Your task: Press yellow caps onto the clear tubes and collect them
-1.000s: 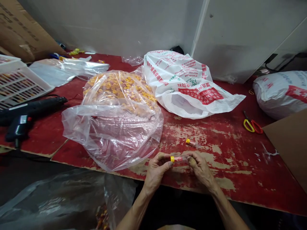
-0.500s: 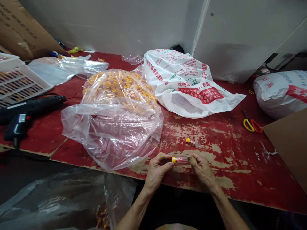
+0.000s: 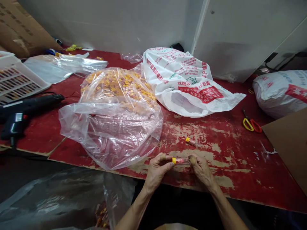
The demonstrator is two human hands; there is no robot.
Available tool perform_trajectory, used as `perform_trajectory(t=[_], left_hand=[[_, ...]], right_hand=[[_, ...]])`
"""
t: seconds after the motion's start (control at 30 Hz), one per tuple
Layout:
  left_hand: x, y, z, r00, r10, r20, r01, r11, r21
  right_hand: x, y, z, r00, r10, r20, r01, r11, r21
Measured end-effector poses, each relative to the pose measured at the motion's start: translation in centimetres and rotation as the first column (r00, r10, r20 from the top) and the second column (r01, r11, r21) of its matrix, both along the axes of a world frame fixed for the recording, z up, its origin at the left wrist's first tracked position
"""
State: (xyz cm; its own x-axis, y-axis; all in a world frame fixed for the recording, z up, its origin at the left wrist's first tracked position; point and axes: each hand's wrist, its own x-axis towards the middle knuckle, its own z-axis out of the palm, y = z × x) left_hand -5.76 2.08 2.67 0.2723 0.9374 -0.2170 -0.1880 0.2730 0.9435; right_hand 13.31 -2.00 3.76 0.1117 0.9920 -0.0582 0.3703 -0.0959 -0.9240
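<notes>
Both of my hands hold one small clear tube [image 3: 181, 160] with red contents and a yellow cap, level above the front edge of the worn red table [image 3: 235, 166]. My left hand [image 3: 157, 171] pinches the yellow-capped end. My right hand [image 3: 201, 169] pinches the other end. A second yellow-capped tube [image 3: 190, 141] lies on the table just beyond my hands. A large clear plastic bag [image 3: 112, 124] holding several yellow-capped tubes lies open to the left of my hands.
A white printed sack [image 3: 187, 83] lies behind, another sack [image 3: 280, 92] at far right. Yellow-and-red scissors [image 3: 250, 123] and a cardboard sheet [image 3: 287, 143] sit at right. A black glue gun [image 3: 26, 110] and white basket [image 3: 16, 80] sit at left. A clear bag [image 3: 59, 198] hangs below the table.
The tube and both hands have hardly moved; the view has shifted slightly, and the tube sits a touch further right between my fingers.
</notes>
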Motion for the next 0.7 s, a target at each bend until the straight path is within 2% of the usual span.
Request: perform_trajectory(t=[0.17,0.27,0.37,0.4,0.47,0.5,0.57,0.6,0.63,0.7], left_hand=[[-0.1,0.1,-0.1,1.0,0.004,0.014,-0.004,1.0,-0.004],[0.1,0.1,0.2,1.0,-0.005,0.012,0.005,1.0,-0.008],[-0.3,0.3,1.1,0.999,0.002,-0.039,0.0,0.999,0.055],[-0.8,0.6,1.5,0.996,0.041,-0.082,-0.032,0.994,0.103],[-2.6,1.5,2.4,0.956,0.217,-0.2,-0.17,0.959,0.228],[-3.8,2.2,2.8,0.902,0.339,-0.267,-0.256,0.918,0.301],[-6.7,3.9,3.4,0.721,0.56,-0.407,-0.371,0.809,0.455],[-8.0,5.0,3.5,0.613,0.62,-0.49,-0.36,0.771,0.525],[-9.2,6.2,3.5,0.511,0.639,-0.575,-0.304,0.76,0.575],[-10.7,9.1,3.1,0.355,0.593,-0.722,-0.131,0.797,0.59]], right_hand=[[-0.3,-0.3,0.3,0.987,0.008,-0.16,-0.023,0.995,-0.092],[-0.6,-0.3,0.1,0.987,-0.019,-0.162,0.0,0.994,-0.113],[-0.7,0.1,-0.7,0.99,-0.061,-0.125,0.054,0.997,-0.059],[-0.5,0.3,-1.0,0.992,-0.083,-0.096,0.08,0.996,-0.036],[0.2,0.7,-1.7,0.989,-0.147,0.0,0.147,0.989,-0.003],[0.6,0.9,-2.1,0.981,-0.177,0.074,0.177,0.984,0.012],[1.4,1.1,-2.9,0.949,-0.199,0.243,0.196,0.98,0.039],[1.7,1.1,-3.2,0.926,-0.193,0.324,0.183,0.981,0.061],[1.9,1.1,-3.6,0.898,-0.189,0.399,0.163,0.982,0.098],[1.9,1.1,-4.3,0.817,-0.208,0.537,0.121,0.974,0.193]])
